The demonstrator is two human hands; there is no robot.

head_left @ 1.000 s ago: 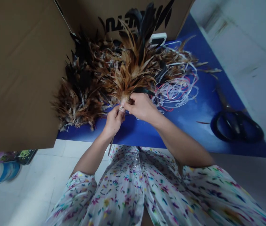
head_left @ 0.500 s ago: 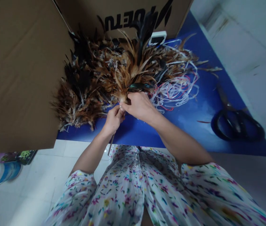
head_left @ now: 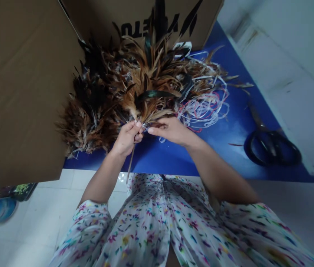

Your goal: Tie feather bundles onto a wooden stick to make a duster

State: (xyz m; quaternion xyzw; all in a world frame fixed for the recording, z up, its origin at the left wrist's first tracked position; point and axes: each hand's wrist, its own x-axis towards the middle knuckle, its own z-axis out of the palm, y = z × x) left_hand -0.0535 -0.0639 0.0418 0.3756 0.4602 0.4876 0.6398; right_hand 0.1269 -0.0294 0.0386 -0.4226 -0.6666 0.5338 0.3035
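My left hand (head_left: pixel 129 136) is closed around a thin brown stick (head_left: pixel 130 163), whose bare lower end points down past the table edge. Brown and black feathers (head_left: pixel 146 89) fan out above its fingertips, their bases gathered at the top of the stick. A pale plastic string (head_left: pixel 145 128) runs from the feather bases to my right hand (head_left: pixel 170 130), which has its thumb stretched toward the left hand and its other fingers curled. Part of its grip is hidden. A loop of string shows beneath the right hand.
Loose feather heaps (head_left: pixel 87 122) cover the left and back of the blue table (head_left: pixel 215 148). Tangled white and red string (head_left: pixel 204 107) lies right of my hands, with black-handled scissors (head_left: pixel 271 148) farther right. Cardboard (head_left: pixel 20 92) stands at left and behind, near a white-framed object (head_left: pixel 183 49).
My right hand has moved off the feather bases, slightly down and right, with string showing between the hands. The feathers are fanned wider, and the view has shifted a little.
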